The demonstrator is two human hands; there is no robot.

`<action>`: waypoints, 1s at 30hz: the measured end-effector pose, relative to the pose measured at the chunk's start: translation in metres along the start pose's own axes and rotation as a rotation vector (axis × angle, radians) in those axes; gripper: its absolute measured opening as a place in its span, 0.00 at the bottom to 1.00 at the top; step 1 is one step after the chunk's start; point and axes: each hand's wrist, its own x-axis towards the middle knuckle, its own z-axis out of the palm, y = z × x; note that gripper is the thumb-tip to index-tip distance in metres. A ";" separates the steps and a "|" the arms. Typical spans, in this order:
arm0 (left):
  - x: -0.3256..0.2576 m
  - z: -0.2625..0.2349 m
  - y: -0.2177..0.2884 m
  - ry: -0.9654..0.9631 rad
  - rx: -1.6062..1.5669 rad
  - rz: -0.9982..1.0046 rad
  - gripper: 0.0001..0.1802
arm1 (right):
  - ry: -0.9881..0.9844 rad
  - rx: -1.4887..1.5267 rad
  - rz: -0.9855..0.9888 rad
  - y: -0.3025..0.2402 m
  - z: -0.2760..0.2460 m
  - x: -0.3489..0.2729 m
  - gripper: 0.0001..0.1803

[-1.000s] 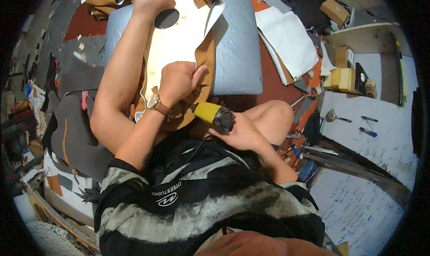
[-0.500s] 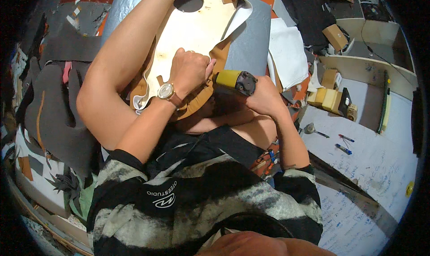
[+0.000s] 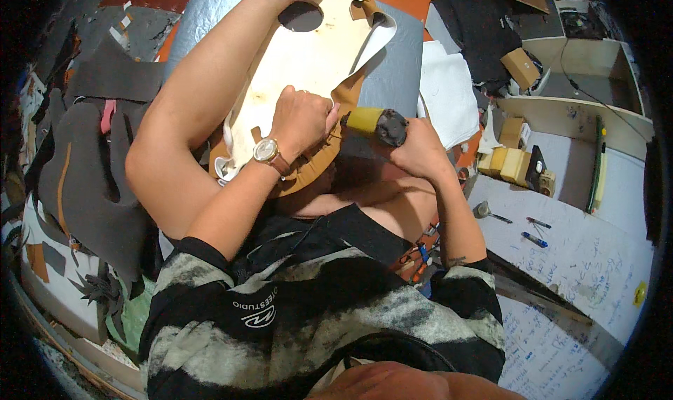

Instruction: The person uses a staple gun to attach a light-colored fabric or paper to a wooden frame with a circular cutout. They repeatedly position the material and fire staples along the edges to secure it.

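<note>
A pale wooden panel (image 3: 291,64) with a large round hole lies tilted in front of me, with tan upholstery fabric (image 3: 348,92) and white lining (image 3: 378,39) wrapped around its edges. My left hand (image 3: 301,120), wearing a watch (image 3: 265,150), is closed at the panel's near right edge, its thumb and fingers pinching the tan fabric. My right hand (image 3: 418,150) grips a yellow and black staple gun (image 3: 368,122). The gun's nose points left, close to my left thumb; whether it touches the fabric I cannot tell. My bent leg (image 3: 182,106) runs along the panel's left side.
A silver-grey padded surface (image 3: 392,50) lies under the panel. Dark grey foam or fabric pieces (image 3: 98,169) are heaped at left. At right, a marked white board (image 3: 568,281) bears pens (image 3: 534,239), yellow blocks (image 3: 506,163) and a small box (image 3: 520,68). White sheets (image 3: 449,95) lie beside the padding.
The staple gun has turned slightly and shifted a little right. The panel and my left hand appear slightly lower and further right, the left hand still pinching the fabric.
</note>
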 end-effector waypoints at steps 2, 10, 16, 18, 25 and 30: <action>0.000 0.001 0.000 0.002 0.023 0.004 0.21 | 0.010 0.044 0.041 0.000 0.000 0.004 0.18; 0.000 0.005 -0.002 0.010 0.045 0.006 0.20 | 0.043 0.099 0.059 0.009 -0.007 0.013 0.21; 0.002 0.003 -0.002 0.015 0.033 0.014 0.20 | 0.111 0.199 0.006 0.027 0.002 0.025 0.24; 0.003 0.002 -0.001 -0.031 0.051 -0.005 0.20 | 0.166 0.278 0.043 0.032 0.011 0.009 0.25; 0.008 0.001 -0.004 -0.118 0.175 -0.002 0.20 | 0.297 0.282 0.400 0.032 0.039 -0.033 0.29; 0.017 -0.004 0.000 -0.244 0.221 -0.054 0.25 | 0.301 0.273 0.463 0.028 0.042 -0.038 0.28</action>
